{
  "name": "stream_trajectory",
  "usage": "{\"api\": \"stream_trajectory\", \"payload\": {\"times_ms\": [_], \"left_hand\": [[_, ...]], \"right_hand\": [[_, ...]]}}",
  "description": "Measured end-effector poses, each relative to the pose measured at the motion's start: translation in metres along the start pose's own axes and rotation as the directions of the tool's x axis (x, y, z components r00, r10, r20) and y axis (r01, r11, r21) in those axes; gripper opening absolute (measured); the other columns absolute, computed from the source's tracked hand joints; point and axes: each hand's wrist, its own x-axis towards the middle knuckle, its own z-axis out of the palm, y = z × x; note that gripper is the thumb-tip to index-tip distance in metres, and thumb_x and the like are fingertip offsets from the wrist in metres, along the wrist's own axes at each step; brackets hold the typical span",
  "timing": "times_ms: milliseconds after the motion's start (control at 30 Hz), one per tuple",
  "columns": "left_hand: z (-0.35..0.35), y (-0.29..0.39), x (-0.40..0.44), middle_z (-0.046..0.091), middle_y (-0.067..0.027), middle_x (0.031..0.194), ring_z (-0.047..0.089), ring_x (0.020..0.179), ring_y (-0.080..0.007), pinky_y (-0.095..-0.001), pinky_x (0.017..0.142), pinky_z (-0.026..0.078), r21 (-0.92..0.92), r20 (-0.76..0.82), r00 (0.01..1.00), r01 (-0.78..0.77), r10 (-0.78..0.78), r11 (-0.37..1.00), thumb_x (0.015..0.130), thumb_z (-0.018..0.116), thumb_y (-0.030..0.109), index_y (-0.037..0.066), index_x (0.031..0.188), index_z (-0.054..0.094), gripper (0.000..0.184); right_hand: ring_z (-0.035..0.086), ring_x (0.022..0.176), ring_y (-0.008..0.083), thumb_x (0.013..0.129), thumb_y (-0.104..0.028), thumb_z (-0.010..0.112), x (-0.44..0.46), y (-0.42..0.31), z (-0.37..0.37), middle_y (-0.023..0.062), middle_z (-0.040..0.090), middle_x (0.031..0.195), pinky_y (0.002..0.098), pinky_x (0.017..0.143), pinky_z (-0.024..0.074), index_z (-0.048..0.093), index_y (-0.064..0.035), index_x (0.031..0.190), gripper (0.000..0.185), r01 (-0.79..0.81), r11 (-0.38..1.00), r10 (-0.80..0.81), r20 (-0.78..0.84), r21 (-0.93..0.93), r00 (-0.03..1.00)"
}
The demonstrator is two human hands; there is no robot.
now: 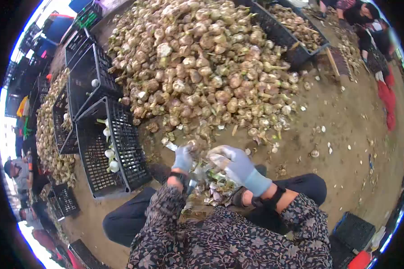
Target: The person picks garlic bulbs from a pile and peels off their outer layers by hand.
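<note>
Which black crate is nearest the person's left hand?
The crate with several pale garlic bulbs along one side; the other black crates stand farther from that left hand.

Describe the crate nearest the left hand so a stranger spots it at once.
From the big garlic pile, look left of its near end. The black crate there is closest to the left hand; several white garlic bulbs line its inner right side.
</note>
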Motion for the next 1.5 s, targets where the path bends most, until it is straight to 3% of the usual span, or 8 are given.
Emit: {"api": "stream_trajectory", "payload": {"times_ms": [100, 167, 400, 533, 667, 833, 1167, 1500], "left_hand": [[0.006, 0.072, -0.045, 0.058, -0.0158, 0.119, 0.061, 0.103, -0.0288, -0.0373, 0.087, 0.052, -0.775, 0.061, 0.997, 0.011, 0.057, 0.632, 0.093, 0.050, 0.013, 0.005, 0.121, 0.055, 0.029], [-0.006, 0.141, -0.079, 0.051, -0.0187, 0.131, 0.059, 0.107, -0.0338, -0.0416, 0.090, 0.051, -0.956, 0.265, 0.964, 0.258, -0.033, -0.141, 0.095, 0.047, 0.015, 0.009, 0.128, 0.050, 0.033], [-0.008, 0.220, -0.158, 0.057, -0.0097, 0.116, 0.061, 0.094, -0.0185, -0.0302, 0.082, 0.051, -0.802, 0.247, 0.962, 0.136, 0.115, 0.582, 0.083, 0.070, 0.026, 0.005, 0.132, 0.043, 0.059], [0.005, 0.211, -0.180, 0.055, -0.0087, 0.117, 0.057, 0.101, -0.0161, -0.0299, 0.083, 0.050, -0.680, 0.115, 0.982, -0.033, 0.151, 0.732, 0.079, 0.076, 0.022, -0.002, 0.128, 0.043, 0.064], [0.002, 0.203, -0.189, 0.055, -0.0089, 0.114, 0.056, 0.101, -0.0157, -0.0287, 0.086, 0.049, -0.652, -0.067, 0.975, -0.204, 0.212, 0.731, 0.079, 0.072, 0.008, -0.003, 0.124, 0.046, 0.052], [-0.013, 0.221, -0.209, 0.057, -0.0071, 0.112, 0.056, 0.102, -0.0151, -0.0282, 0.088, 0.047, -0.437, -0.112, 0.963, -0.269, 0.245, 0.858, 0.077, 0.074, 0.008, 0.000, 0.124, 0.049, 0.053], [-0.024, 0.245, -0.226, 0.062, -0.0114, 0.101, 0.065, 0.083, -0.0195, -0.0290, 0.072, 0.055, -0.932, 0.004, 0.993, -0.040, 0.120, 0.361, 0.082, 0.071, 0.014, -0.002, 0.126, 0.046, 0.052], [-0.019, 0.217, -0.220, 0.056, -0.0107, 0.118, 0.053, 0.112, -0.0205, -0.0312, 0.098, 0.042, -0.427, -0.247, 0.897, -0.440, 0.366, 0.790, 0.073, 0.075, 0.001, -0.004, 0.133, 0.040, 0.070]], "right_hand": [[0.058, 0.069, 0.0163, 0.089, -0.039, 0.060, -0.004, 0.021, 0.000, 0.0112, 0.064, 0.078, 0.0332, 0.066, 0.0462, 0.063, -0.0012, 0.094, 0.038, 0.012, 0.976, -0.025, -0.057, -0.216, 0.998], [0.057, 0.069, 0.0204, 0.087, -0.046, 0.060, -0.004, 0.036, 0.000, 0.0160, 0.063, 0.080, 0.0354, 0.066, 0.0450, 0.062, 0.0004, 0.093, 0.047, 0.039, 0.949, -0.076, -0.105, -0.314, 0.992], [0.057, 0.093, 0.0088, 0.092, -0.018, 0.059, -0.032, 0.026, 0.035, 0.0047, 0.064, 0.104, 0.0233, 0.082, 0.0468, 0.061, -0.0009, 0.111, 0.025, 0.232, 0.865, -0.164, -0.187, 0.444, 0.969], [0.063, 0.092, 0.0162, 0.089, -0.026, 0.064, -0.040, 0.052, 0.057, 0.0089, 0.067, 0.107, 0.0290, 0.080, 0.0489, 0.061, -0.0031, 0.116, 0.036, 0.380, 0.925, -0.363, -0.339, -0.016, 0.868], [0.063, 0.092, 0.0180, 0.084, -0.032, 0.069, -0.047, 0.055, 0.069, 0.0112, 0.065, 0.111, 0.0298, 0.079, 0.0498, 0.056, -0.0013, 0.119, 0.048, 0.493, 0.870, -0.465, -0.340, -0.004, 0.818], [0.058, 0.089, 0.0089, 0.089, -0.022, 0.063, -0.088, 0.023, 0.059, 0.0031, 0.061, 0.100, 0.0236, 0.077, 0.0488, 0.056, -0.0015, 0.110, 0.031, 0.116, 0.955, -0.136, 0.054, 0.273, 0.989], [0.060, 0.089, 0.0130, 0.088, -0.022, 0.062, -0.106, 0.042, 0.045, 0.0059, 0.061, 0.104, 0.0256, 0.072, 0.0500, 0.051, 0.0005, 0.126, 0.046, -0.047, 0.701, -0.179, 0.239, 0.712, 0.954], [0.054, 0.080, 0.0052, 0.086, -0.012, 0.060, -0.094, 0.029, 0.057, 0.0006, 0.065, 0.090, 0.0227, 0.070, 0.0450, 0.066, -0.0008, 0.100, 0.019, 0.263, 0.951, -0.263, 0.022, -0.162, 0.965]]}}
